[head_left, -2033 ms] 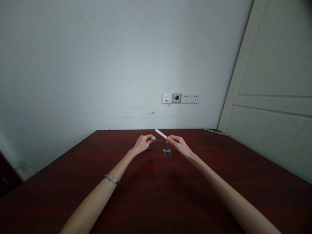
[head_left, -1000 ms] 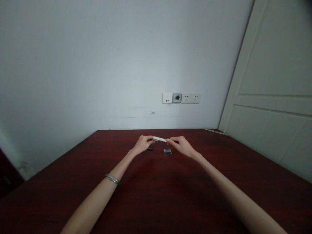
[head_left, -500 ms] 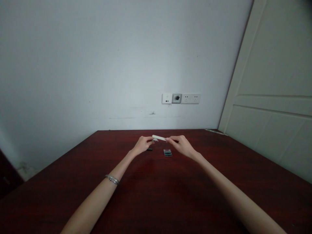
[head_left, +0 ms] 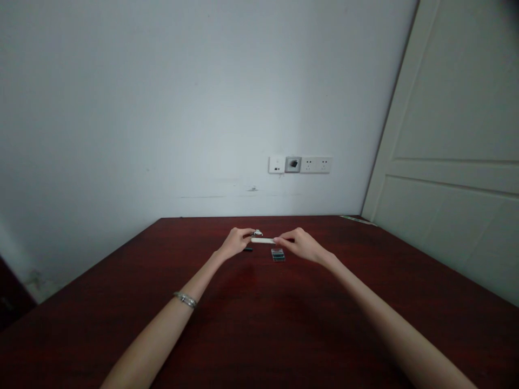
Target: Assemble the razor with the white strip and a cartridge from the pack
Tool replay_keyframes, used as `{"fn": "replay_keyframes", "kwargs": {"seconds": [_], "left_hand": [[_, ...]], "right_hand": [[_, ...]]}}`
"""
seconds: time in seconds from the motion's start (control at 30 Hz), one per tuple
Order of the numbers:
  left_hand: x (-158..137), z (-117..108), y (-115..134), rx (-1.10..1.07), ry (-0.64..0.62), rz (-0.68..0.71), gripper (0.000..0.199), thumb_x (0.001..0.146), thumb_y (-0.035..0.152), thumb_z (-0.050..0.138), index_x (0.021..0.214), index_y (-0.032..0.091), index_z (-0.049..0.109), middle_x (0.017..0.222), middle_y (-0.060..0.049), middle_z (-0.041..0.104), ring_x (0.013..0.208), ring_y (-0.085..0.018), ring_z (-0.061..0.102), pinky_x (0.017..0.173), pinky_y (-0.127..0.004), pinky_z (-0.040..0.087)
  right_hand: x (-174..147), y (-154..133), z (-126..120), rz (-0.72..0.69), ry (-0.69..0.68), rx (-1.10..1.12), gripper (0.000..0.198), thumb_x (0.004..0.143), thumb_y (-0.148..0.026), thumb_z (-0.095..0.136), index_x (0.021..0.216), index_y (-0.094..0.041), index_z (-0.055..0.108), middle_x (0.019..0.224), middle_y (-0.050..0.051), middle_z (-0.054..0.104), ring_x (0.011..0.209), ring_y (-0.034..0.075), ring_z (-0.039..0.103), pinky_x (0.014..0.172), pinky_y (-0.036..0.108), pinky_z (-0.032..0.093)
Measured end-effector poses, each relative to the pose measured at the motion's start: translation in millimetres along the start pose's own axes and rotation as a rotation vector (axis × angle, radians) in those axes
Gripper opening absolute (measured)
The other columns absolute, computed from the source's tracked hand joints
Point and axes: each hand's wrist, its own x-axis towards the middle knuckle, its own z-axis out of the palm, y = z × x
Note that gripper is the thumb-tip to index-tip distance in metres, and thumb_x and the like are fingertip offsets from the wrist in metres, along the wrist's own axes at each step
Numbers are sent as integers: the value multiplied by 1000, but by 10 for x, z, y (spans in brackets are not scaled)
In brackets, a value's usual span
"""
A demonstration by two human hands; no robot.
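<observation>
My left hand pinches a small white-and-silver piece between thumb and fingertips; its kind is too small to make out. In my right hand, thumb and fingers are closed on one end of a flat white stick with a rounded far end. The stick lies crosswise between the hands, its free end close to my left fingertips and just in front of the small piece. Whether the two touch, I cannot tell. Below the right end of the stick, a small clear case with dark contents rests on the table.
A short dark green bar lies on the dark red wooden table beside my left hand. The table meets a white wall with sockets on it. A pale panelled door stands along the right side.
The white stick has gone from above the small piece to below it in the picture, and is now nearly level. My left hand still pinches the small piece.
</observation>
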Motion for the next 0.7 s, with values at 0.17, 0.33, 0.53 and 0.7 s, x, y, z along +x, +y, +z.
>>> {"fn": "replay_keyframes", "kwargs": {"seconds": [0.17,0.33,0.53,0.7], "left_hand": [[-8,0,-4,-25,10,-16,22,76,22,57,94,18,69,92,-3,70,81,-18,64,76,-24,45],[-10,0,24,-59,17,-45,20,75,23,58,90,16,70,89,-4,71,81,-20,64,75,-26,46],[-8,11,40,-122,41,-78,17,73,22,59,85,15,70,87,-4,71,82,-20,64,73,-26,48],[-16,36,47,-224,20,-189,19,73,26,58,85,13,65,78,-4,69,63,-15,63,49,-20,47]], "right_hand": [[-11,76,33,47,134,49,54,85,-54,35,78,-14,70,65,2,62,59,13,50,56,22,33],[-37,129,46,15,101,53,55,85,-55,34,77,-13,70,63,3,63,58,14,50,57,23,35],[-54,141,92,39,126,92,55,85,-54,35,80,-13,71,71,4,67,63,16,56,61,24,39],[-68,158,133,17,102,88,46,85,-51,40,86,-17,72,83,5,71,70,18,60,64,25,41]]}}
